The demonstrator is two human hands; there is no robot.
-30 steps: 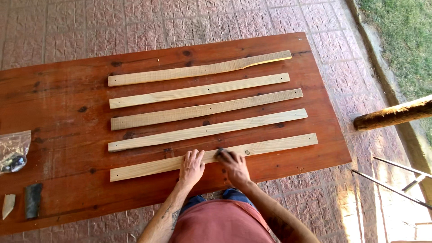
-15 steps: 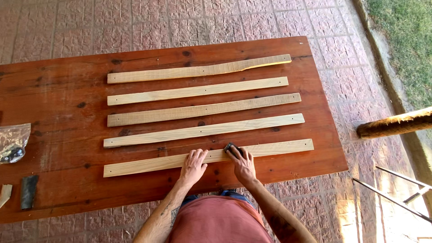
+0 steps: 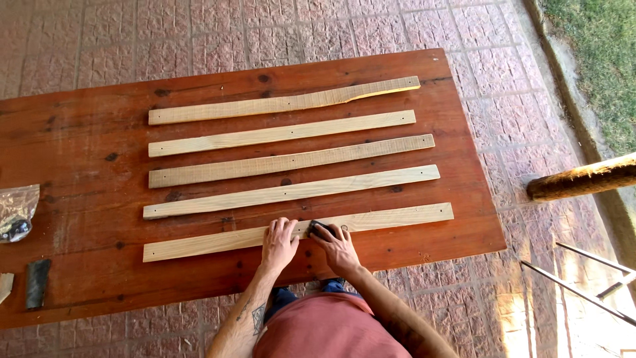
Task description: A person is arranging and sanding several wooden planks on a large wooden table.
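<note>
Since a second ago both hands have slid a little to the right along the nearest wooden slat (image 3: 199,244), and the dark sanding pad (image 3: 320,230) has gone with them. That slat lies lengthwise along the near edge of the red-brown table (image 3: 86,132), closest to the person, with four more slats (image 3: 285,163) set in parallel rows beyond it.

Most of the pad is hidden under the right hand (image 3: 339,250); only a dark corner shows past the fingertips, so its full shape is hard to make out. The right hand's fingers curl down over it, pressing it flat onto the slat. The left hand (image 3: 278,244) lies palm down just beside it, fingers spread and resting on the same slat, holding nothing.

At the table's left edge a crumpled clear plastic bag (image 3: 16,209) is cut off by the frame, and a small dark strip (image 3: 38,284) lies nearer the front corner.
</note>
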